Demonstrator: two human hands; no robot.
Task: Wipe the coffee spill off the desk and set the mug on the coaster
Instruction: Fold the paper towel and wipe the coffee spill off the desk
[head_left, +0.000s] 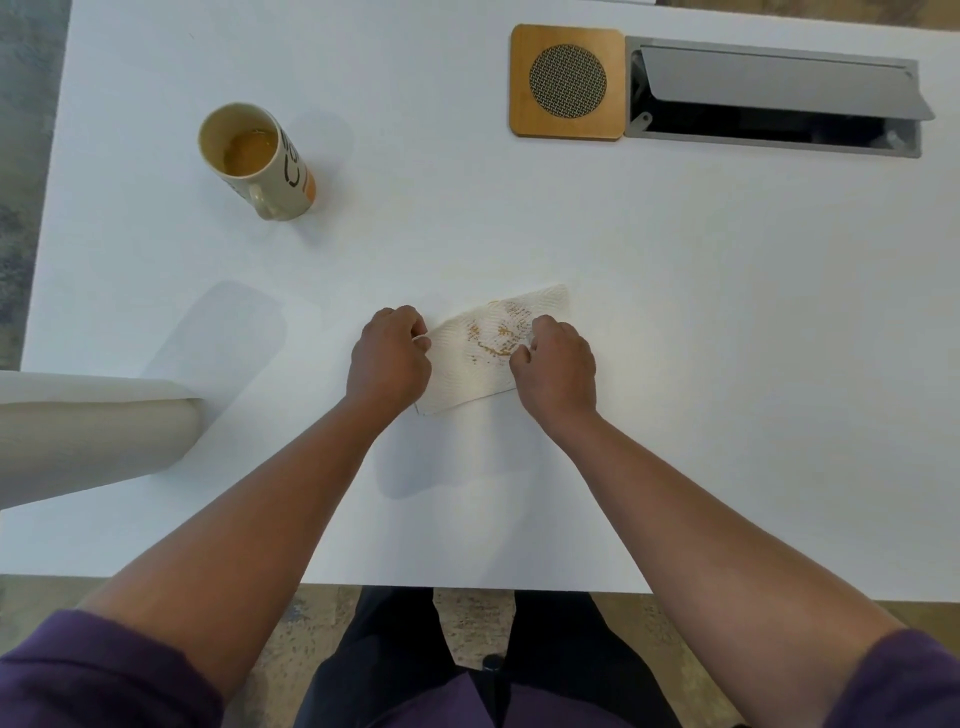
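Note:
A white paper towel (480, 358) with brown coffee stains lies on the white desk (675, 312) at its middle. My left hand (387, 361) pinches the towel's left edge with curled fingers. My right hand (556, 364) grips its right side, fingers curled over the stained part. A tall cream mug (260, 163) with dark lettering and an orange patch stands upright at the far left, some coffee inside, handle toward me. The square wooden coaster (567, 82) with a round woven centre sits at the far right, bare.
A paper towel roll (88, 436) lies on its side at the desk's left edge. A grey cable hatch (774, 98) with its lid raised is set into the desk right of the coaster. The desk's front edge runs just above my legs.

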